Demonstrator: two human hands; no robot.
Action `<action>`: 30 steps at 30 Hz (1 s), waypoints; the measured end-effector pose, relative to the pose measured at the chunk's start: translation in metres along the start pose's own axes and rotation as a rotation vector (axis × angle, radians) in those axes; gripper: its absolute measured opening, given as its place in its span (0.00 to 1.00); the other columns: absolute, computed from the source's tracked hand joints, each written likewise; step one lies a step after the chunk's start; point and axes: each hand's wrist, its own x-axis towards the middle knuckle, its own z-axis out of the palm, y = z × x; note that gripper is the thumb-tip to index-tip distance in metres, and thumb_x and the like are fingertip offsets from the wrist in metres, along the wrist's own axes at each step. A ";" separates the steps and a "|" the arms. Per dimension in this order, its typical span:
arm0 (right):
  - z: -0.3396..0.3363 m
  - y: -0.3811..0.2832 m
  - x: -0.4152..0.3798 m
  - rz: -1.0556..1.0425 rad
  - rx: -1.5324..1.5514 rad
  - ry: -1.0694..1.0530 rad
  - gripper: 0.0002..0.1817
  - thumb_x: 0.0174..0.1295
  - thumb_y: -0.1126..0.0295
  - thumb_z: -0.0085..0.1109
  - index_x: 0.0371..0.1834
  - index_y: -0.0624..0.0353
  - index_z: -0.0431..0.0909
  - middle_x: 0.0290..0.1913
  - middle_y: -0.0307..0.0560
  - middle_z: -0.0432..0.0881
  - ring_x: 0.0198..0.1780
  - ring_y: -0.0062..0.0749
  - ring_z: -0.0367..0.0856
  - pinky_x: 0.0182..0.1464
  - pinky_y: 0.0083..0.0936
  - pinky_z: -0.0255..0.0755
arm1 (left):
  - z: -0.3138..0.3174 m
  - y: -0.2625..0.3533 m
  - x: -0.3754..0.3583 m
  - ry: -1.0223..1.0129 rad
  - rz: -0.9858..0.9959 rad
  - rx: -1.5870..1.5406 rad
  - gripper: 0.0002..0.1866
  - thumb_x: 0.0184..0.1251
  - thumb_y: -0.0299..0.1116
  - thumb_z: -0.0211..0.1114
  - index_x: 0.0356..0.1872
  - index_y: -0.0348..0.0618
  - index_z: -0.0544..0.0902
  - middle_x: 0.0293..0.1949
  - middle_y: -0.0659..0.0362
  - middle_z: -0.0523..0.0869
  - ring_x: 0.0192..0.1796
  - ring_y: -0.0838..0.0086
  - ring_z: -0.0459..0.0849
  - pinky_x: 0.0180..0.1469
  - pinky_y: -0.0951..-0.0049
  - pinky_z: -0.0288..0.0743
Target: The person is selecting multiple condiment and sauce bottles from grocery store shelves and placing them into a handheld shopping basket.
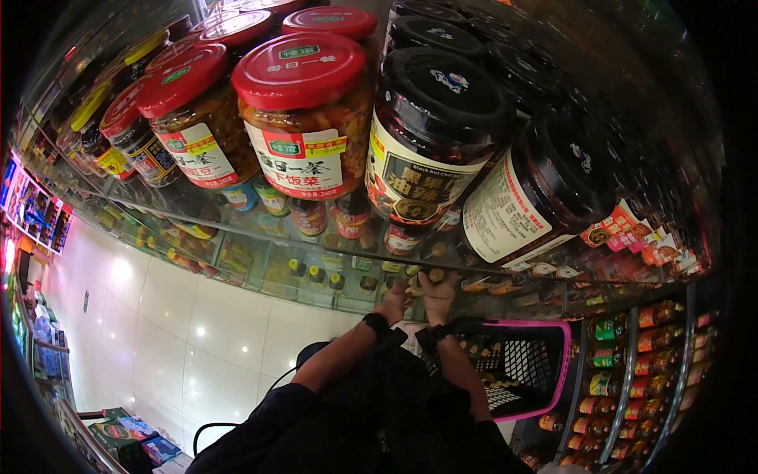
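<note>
Both hands reach forward at a lower glass shelf, below the top shelf of jars. My left hand has its fingers raised near small bottles; what it holds, if anything, cannot be made out. Just to its right, my right hand has its fingers around a small bottle with a brown cap. Dark bands circle both wrists. Small yellow-capped bottles stand on the lower shelf to the left of the hands.
Red-lidded jars and black-lidded jars crowd the top glass shelf. A pink-rimmed black basket is at the lower right, beside racks of bottles. Pale floor tiles and stacked boxes are at left.
</note>
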 end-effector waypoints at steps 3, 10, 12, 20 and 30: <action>0.005 0.013 0.001 -0.130 0.144 0.078 0.36 0.41 0.58 0.67 0.52 0.64 0.62 0.45 0.57 0.73 0.45 0.41 0.74 0.44 0.30 0.68 | 0.004 0.006 -0.010 -0.015 0.041 0.048 0.25 0.65 0.41 0.48 0.61 0.46 0.57 0.60 0.61 0.60 0.60 0.67 0.60 0.59 0.68 0.56; 0.000 0.029 -0.014 -0.358 0.296 0.194 0.27 0.49 0.73 0.62 0.52 0.67 0.62 0.48 0.51 0.70 0.52 0.37 0.67 0.53 0.25 0.60 | -0.021 -0.002 -0.020 -0.024 0.148 0.209 0.23 0.65 0.36 0.45 0.61 0.45 0.58 0.59 0.60 0.61 0.60 0.67 0.61 0.59 0.68 0.57; -0.002 0.040 -0.019 -0.391 0.420 0.170 0.25 0.50 0.76 0.60 0.52 0.66 0.63 0.48 0.50 0.70 0.53 0.36 0.66 0.54 0.24 0.59 | -0.031 -0.003 -0.026 -0.099 0.259 0.403 0.22 0.64 0.34 0.45 0.60 0.44 0.59 0.57 0.60 0.64 0.59 0.68 0.64 0.58 0.68 0.59; -0.022 0.051 -0.086 -0.123 0.191 0.265 0.10 0.46 0.79 0.54 0.21 0.59 0.60 0.24 0.37 0.63 0.26 0.22 0.58 0.27 0.19 0.58 | -0.041 0.025 -0.071 0.268 -0.160 -0.056 0.07 0.56 0.37 0.53 0.26 0.48 0.66 0.19 0.64 0.62 0.22 0.76 0.63 0.26 0.74 0.60; -0.024 0.086 -0.171 0.141 0.500 0.009 0.18 0.42 0.83 0.52 0.11 0.56 0.51 0.15 0.28 0.50 0.20 0.12 0.50 0.21 0.17 0.46 | -0.052 -0.020 -0.124 0.320 -0.213 -0.325 0.10 0.57 0.32 0.49 0.18 0.54 0.61 0.09 0.67 0.52 0.12 0.77 0.52 0.18 0.78 0.52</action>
